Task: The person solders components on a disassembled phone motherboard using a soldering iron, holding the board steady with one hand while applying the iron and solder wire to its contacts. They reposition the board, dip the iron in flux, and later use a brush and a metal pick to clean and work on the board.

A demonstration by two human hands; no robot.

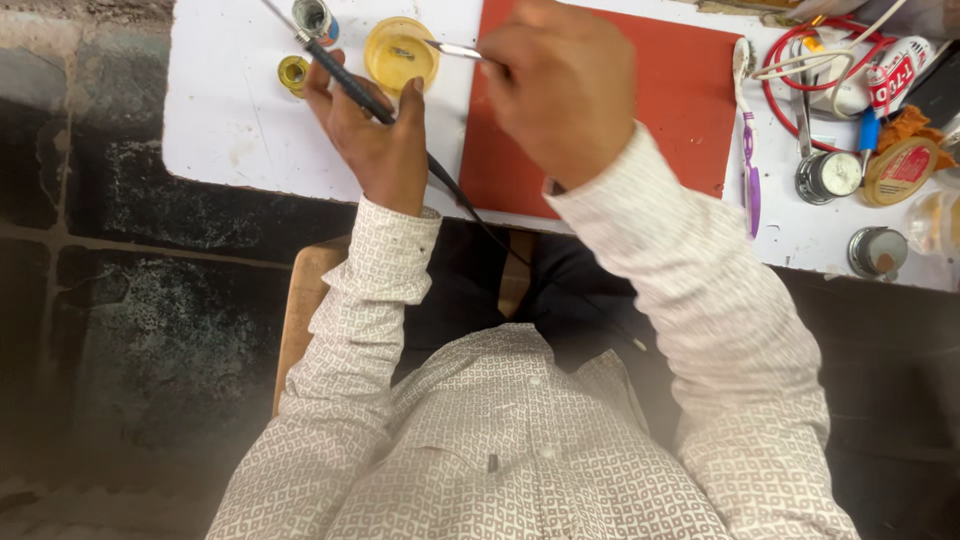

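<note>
My left hand [375, 140] grips a dark corded soldering iron [345, 78], its metal tip pointing to the upper left over the white table [230, 120]. My right hand [560, 85] pinches thin metal tweezers [455, 49] whose points reach over a round yellow tin [400, 52]. A small piece lies inside that tin. Both hands sit close together at the left edge of a red mat [680, 90].
A small yellow-rimmed pot [293, 71] and a metal-capped jar [315, 17] stand left of the tin. To the right lie a purple-handled toothbrush [748, 140], red wire [790, 60], round metal tins [828, 175] and a glue tube [895, 70]. A wooden seat [300, 320] is under me.
</note>
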